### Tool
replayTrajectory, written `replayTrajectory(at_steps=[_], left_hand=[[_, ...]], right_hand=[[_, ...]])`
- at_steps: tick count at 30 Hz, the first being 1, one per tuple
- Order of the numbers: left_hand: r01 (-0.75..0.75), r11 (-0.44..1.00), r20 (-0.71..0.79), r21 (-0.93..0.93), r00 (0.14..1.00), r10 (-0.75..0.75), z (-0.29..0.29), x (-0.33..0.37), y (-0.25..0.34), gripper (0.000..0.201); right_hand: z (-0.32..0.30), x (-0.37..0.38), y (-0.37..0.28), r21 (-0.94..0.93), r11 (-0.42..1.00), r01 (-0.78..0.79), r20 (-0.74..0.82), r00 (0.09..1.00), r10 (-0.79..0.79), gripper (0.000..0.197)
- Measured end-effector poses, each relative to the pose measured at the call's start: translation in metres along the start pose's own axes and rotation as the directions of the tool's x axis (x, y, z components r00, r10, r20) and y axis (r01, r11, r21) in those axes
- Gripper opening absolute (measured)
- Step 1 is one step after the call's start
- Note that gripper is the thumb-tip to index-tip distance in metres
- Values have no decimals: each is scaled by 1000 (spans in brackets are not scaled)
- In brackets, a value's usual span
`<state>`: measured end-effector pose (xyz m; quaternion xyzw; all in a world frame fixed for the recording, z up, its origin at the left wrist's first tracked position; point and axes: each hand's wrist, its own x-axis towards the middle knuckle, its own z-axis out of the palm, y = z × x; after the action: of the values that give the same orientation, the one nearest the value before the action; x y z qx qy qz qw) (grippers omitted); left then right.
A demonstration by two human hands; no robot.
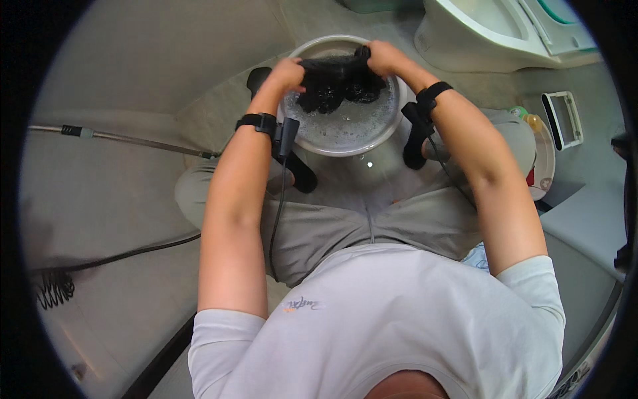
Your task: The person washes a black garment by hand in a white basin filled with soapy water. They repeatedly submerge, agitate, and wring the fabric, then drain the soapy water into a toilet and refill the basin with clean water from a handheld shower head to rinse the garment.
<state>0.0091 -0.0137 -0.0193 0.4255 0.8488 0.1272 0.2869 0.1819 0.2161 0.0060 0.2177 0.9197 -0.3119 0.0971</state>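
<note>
Gripping a black cloth (pixel 329 81) on either side, the left hand (pixel 289 74) and right hand (pixel 384 58) hold it between them. From here I see its bunched folds in a round basin (pixel 349 152) of sudsy water (pixel 342 130), near dark-socked feet (pixel 415 147); a toilet (pixel 468 43) stands to the right.

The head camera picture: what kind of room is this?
Probably a bathroom: a glossy white toilet stands at the top right, and a round white basin of sudsy water with wet black cloth sits on the greyish floor.
</note>
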Motion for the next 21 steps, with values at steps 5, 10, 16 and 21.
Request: replayTrajectory(at_steps=[5, 10, 16, 21], left_hand=[[-39, 685, -294, -728, 920, -260, -86, -51, 71, 23], [-432, 583, -559, -689, 828, -47, -170, -93, 122, 31], [-638, 369, -678, -676, 735, 28, -230, -132, 189, 23], [-722, 273, -698, -636, 689, 195, -250, -152, 214, 29]], right_hand=[[-72, -20, -37, 7, 967, 254, -326, 915, -238, 29], [-158, -47, -97, -57, 940, 336, -480, 817, -321, 21], [-230, -98, -153, 189, 804, 563, -526, 750, -402, 15], [-247, -118, -169, 455, 569, 685, -605, 707, -367, 19]])
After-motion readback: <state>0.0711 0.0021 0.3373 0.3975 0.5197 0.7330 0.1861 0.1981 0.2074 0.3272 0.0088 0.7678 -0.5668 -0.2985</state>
